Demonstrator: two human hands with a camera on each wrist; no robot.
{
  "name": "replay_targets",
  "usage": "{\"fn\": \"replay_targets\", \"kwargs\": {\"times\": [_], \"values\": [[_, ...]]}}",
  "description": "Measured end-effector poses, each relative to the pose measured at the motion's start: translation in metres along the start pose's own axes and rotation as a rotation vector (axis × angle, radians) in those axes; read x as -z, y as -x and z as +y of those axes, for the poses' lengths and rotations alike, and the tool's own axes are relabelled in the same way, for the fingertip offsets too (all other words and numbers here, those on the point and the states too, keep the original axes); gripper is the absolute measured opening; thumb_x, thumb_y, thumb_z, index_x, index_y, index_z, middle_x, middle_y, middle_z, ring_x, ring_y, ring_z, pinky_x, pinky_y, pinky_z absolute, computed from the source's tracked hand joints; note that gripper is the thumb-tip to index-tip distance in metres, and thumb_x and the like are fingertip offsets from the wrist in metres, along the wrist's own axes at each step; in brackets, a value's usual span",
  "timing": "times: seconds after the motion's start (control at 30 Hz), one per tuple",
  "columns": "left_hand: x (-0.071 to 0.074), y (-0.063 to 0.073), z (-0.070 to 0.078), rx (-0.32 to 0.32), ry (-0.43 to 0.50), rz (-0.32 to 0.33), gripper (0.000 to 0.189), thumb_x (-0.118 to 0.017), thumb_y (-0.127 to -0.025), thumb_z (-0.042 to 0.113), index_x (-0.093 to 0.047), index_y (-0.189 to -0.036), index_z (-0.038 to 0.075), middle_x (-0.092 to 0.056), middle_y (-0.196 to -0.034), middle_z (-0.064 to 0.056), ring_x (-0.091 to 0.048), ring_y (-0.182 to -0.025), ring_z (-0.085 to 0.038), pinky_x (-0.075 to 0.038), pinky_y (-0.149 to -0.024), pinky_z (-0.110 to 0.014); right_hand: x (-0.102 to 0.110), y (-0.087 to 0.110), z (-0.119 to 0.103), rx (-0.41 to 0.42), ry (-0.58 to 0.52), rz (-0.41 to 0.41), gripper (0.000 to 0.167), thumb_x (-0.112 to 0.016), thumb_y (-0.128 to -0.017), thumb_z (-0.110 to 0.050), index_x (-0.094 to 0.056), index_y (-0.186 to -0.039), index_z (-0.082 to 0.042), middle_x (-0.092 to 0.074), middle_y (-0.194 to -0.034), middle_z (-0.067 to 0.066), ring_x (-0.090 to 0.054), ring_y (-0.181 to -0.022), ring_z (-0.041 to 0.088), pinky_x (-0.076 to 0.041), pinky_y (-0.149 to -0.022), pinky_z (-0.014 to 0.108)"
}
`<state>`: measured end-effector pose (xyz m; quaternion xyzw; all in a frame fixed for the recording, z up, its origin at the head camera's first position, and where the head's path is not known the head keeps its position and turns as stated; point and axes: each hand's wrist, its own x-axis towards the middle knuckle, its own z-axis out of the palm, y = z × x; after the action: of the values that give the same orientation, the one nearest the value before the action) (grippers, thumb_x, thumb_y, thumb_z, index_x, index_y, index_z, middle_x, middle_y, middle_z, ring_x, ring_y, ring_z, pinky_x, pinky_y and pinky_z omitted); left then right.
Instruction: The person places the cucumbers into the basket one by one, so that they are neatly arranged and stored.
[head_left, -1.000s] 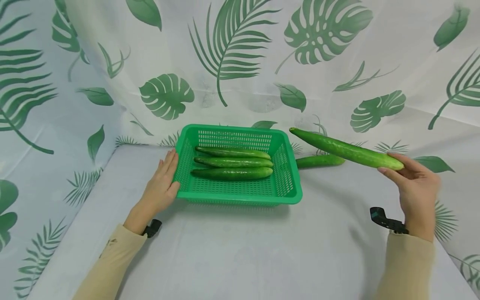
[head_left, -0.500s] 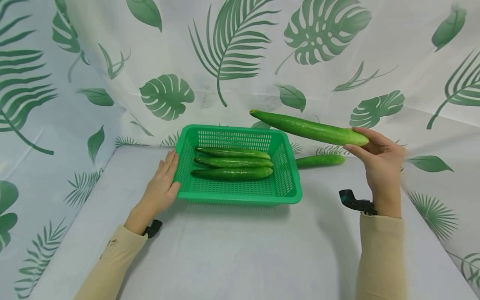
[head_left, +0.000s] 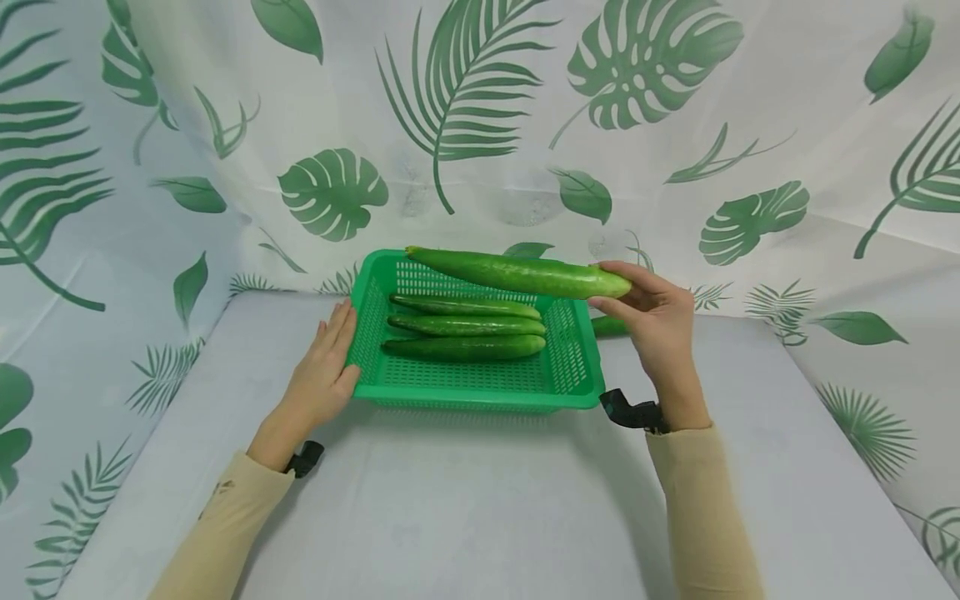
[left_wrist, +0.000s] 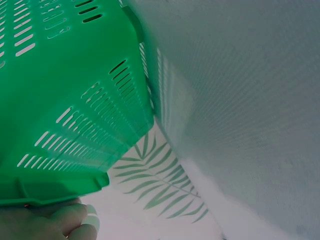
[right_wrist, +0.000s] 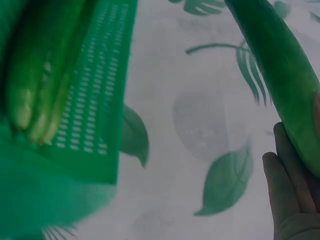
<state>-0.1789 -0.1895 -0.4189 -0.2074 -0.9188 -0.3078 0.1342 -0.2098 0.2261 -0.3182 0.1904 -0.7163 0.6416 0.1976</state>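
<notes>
My right hand (head_left: 652, 317) pinches a long cucumber (head_left: 517, 273) by its paler right end, thumb below and fingers above. The cucumber overlaps the back rim of a green plastic basket (head_left: 480, 400) in the head view, lying nearly level. Three cucumbers (head_left: 465, 347) lie side by side inside the basket. In the right wrist view the held cucumber (right_wrist: 282, 65) slants beside the fingers (right_wrist: 285, 185). My left hand (head_left: 318, 371) rests with straight fingers against the basket's left side. The left wrist view shows that basket wall (left_wrist: 75, 125) close up, with fingertips (left_wrist: 75, 217) under its rim.
Another cucumber (head_left: 610, 326) lies on the white table (head_left: 480, 500) right of the basket, partly hidden behind it and my right hand. A white sheet (head_left: 510, 192) with green leaf prints hangs behind the table and along its sides.
My right hand has carried the cucumber left, from the right side of the table to over the back of the basket. The left hand and basket stay in place.
</notes>
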Motion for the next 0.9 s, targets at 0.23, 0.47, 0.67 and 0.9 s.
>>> {"fn": "replay_targets", "kwargs": {"times": [0.23, 0.47, 0.67, 0.9], "values": [[0.000, 0.000, 0.000, -0.002, -0.002, 0.001, 0.071, -0.040, -0.088, 0.002, -0.016, -0.154, -0.010, -0.008, -0.164, -0.021, -0.006, -0.151, -0.035, -0.008, -0.120, -0.053, -0.020, 0.012, 0.017, -0.057, 0.032, -0.118, 0.039, -0.077, -0.081, 0.005, -0.070, -0.120, 0.003, -0.072, -0.111, 0.003, -0.071, -0.093, 0.014, -0.057, -0.080, 0.025], [0.000, 0.000, 0.000, 0.003, -0.006, -0.009, 0.072, -0.040, -0.088, 0.002, -0.015, -0.154, -0.010, -0.008, -0.164, -0.020, -0.006, -0.151, -0.035, -0.009, -0.120, -0.054, -0.029, 0.027, 0.027, -0.183, 0.112, -0.189, 0.042, -0.081, -0.080, -0.007, -0.072, -0.121, -0.005, -0.073, -0.112, 0.004, -0.071, -0.094, 0.014, -0.057, -0.081, 0.027], [0.000, 0.000, 0.001, 0.002, 0.000, -0.008, 0.071, -0.040, -0.088, 0.002, -0.015, -0.154, -0.010, -0.008, -0.164, -0.021, -0.006, -0.151, -0.035, -0.008, -0.120, -0.053, -0.033, 0.035, 0.040, -0.285, 0.205, -0.238, 0.042, -0.083, -0.079, -0.014, -0.074, -0.120, -0.011, -0.073, -0.111, 0.007, -0.071, -0.089, 0.015, -0.057, -0.076, 0.028], [-0.001, 0.000, 0.001, 0.000, 0.000, 0.001, 0.071, -0.040, -0.088, 0.002, -0.016, -0.154, -0.010, -0.009, -0.163, -0.022, -0.007, -0.151, -0.035, -0.009, -0.120, -0.054, -0.037, 0.038, 0.043, -0.320, 0.349, -0.274, 0.040, -0.084, -0.078, -0.019, -0.075, -0.117, -0.017, -0.074, -0.105, 0.005, -0.071, -0.090, 0.018, -0.057, -0.074, 0.032]]}}
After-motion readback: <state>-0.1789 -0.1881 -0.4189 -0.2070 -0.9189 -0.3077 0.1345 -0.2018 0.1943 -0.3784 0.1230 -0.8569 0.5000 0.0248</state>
